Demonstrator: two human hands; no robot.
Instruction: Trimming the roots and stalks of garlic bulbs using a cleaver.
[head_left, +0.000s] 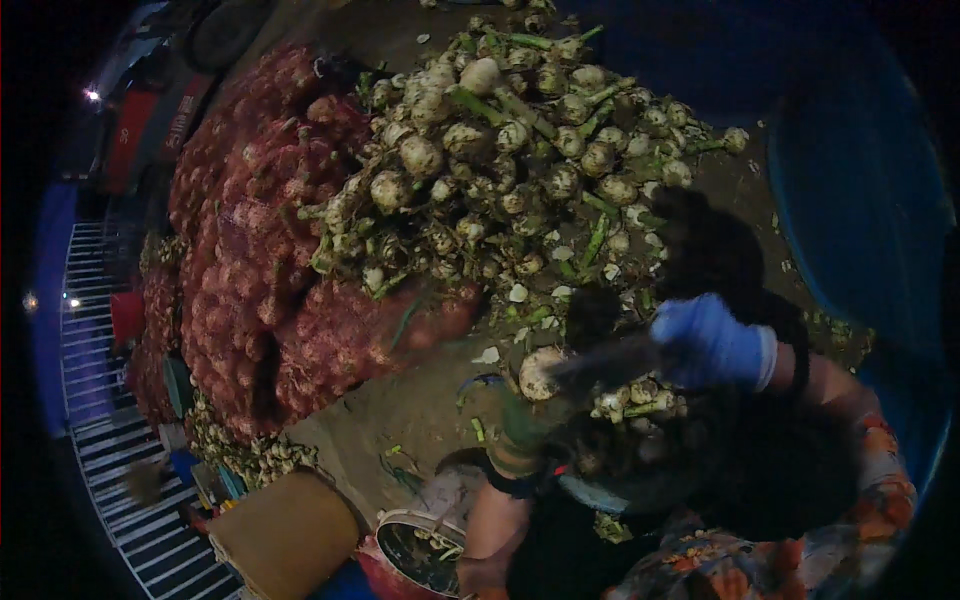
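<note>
Dim ground is heaped with untrimmed garlic (500,170) beside filled red mesh sacks (260,260); one bulb (540,372) is gripped by the left hand (520,415), a blurred tool by the right hand (712,342).

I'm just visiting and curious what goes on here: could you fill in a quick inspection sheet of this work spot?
Surface: bare dirt ground, strewn with trimmings.
Job's things: one pale bulb at the left hand; more bulbs in the lap.
Clutter: big heap of bulbs with green stalks; red mesh sacks; round basin.
Hands: left in a dark green glove; right hand in a blue glove, blurred.
Cables: nothing seen.
Surroundings: dark; metal grating at left.
</note>
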